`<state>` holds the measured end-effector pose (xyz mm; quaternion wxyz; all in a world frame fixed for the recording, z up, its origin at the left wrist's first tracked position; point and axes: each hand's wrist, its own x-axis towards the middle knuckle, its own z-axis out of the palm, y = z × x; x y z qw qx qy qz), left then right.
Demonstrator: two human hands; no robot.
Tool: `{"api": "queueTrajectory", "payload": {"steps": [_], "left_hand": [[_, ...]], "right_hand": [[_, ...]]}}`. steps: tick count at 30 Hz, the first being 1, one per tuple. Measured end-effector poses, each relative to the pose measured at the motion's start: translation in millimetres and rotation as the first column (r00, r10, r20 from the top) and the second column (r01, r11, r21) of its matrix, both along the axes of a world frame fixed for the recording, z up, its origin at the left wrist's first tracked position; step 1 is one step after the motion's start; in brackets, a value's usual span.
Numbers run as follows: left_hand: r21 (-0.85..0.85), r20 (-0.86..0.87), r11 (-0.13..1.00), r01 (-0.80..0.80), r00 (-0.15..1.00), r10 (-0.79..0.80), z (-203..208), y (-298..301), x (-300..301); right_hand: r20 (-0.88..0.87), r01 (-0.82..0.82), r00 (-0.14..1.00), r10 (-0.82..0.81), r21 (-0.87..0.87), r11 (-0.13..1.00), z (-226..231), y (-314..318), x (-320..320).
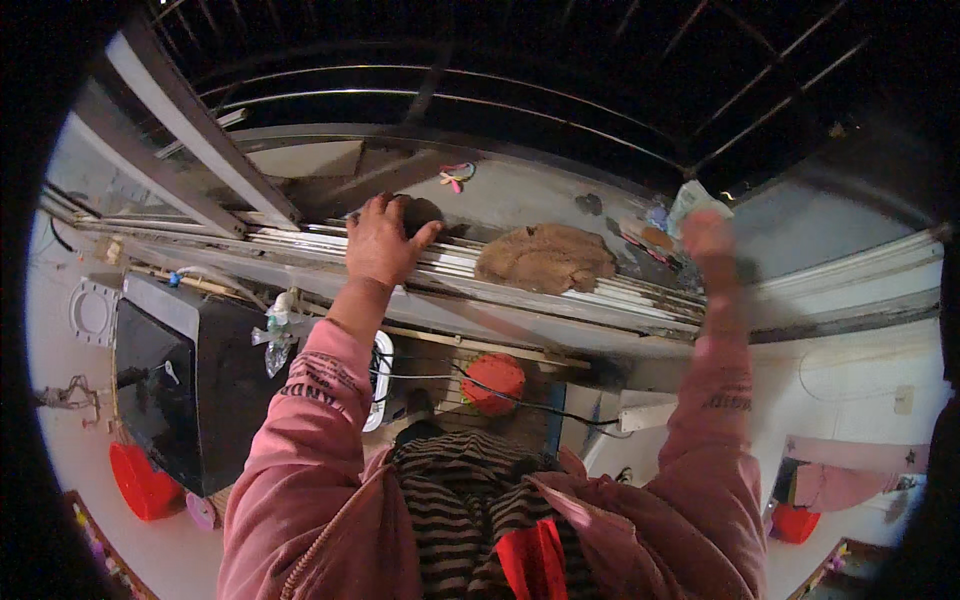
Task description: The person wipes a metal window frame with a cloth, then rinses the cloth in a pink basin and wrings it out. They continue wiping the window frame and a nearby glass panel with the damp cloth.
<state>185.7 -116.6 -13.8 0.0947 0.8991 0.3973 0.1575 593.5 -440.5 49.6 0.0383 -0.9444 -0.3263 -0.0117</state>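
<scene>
My left hand (385, 240) rests on the white sliding-window track (450, 262), its fingers spread and nothing in them. A brown, rumpled cloth (545, 258) lies across the track to the right of it. Farther right, my right hand (707, 238) reaches over the sill, slightly smeared by motion. Its fingers close on a pale, crumpled piece (692, 197), whose material I cannot make out. Small litter (655, 240) lies just left of that hand. A small item with pink and pale loops (457, 176) is on the grey ledge (520, 190) beyond the track.
Metal bars (440, 95) run along the outside of the ledge. Window panes and frames (190, 130) stand at the left. Below the sill are a dark boxy appliance (190, 370), a red round object (492, 384) and cables (540, 405) strung across my front.
</scene>
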Motion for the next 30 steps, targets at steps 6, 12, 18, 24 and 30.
{"api": "queueTrajectory", "payload": {"steps": [6, 12, 18, 24, 30], "left_hand": [[0.011, 0.017, 1.000, 0.012, 1.000, -0.012, 2, 0, 4], [0.060, 0.043, 0.998, 0.014, 0.999, -0.017, -6, -2, 5], [0.052, 0.034, 0.999, 0.009, 0.999, -0.011, -3, -3, 4], [0.014, -0.005, 1.000, -0.002, 1.000, 0.002, 11, -5, 4], [-0.080, 0.057, 0.995, 0.064, 0.997, -0.060, -6, 11, 3]], "right_hand": [[-0.095, -0.117, 0.966, 0.242, 0.673, 0.730, 7, 50, 10], [-0.250, -0.260, 0.875, 0.414, 0.480, 0.838, -44, 61, -159], [-0.064, -0.403, 0.891, 0.449, 0.343, 0.848, -63, 52, -212], [0.090, -0.385, 0.914, 0.397, 0.507, 0.771, -72, 58, -212], [0.224, -0.401, 0.916, 0.334, 0.575, 0.713, -79, 61, -213]]}}
